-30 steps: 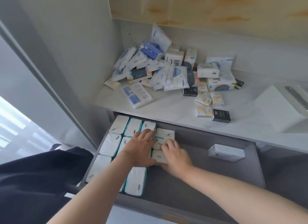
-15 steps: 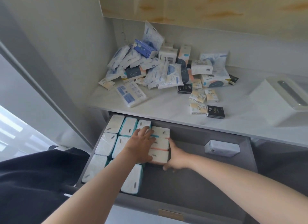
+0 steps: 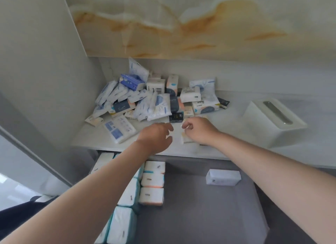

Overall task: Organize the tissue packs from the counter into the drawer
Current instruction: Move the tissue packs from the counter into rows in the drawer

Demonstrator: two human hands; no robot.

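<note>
Head: dark-labelled pack (image 3: 121, 108) on counter (image 3: 231, 124) reads "Supre" (blurry).

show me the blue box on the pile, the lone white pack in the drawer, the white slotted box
blue rectangular box (image 3: 131, 81), head view, its front face
lone white wrapped tissue pack (image 3: 223, 177), head view, middle of its long side
white slotted rectangular box (image 3: 287, 134), head view, near side wall

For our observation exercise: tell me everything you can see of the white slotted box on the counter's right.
The white box is a squat block with rounded edges, smooth like plastic. A long dark slot runs along its top; no tissue shows in it. It stands upright on the counter at the right, apart from the pile of packs; only the counter touches it.
</note>
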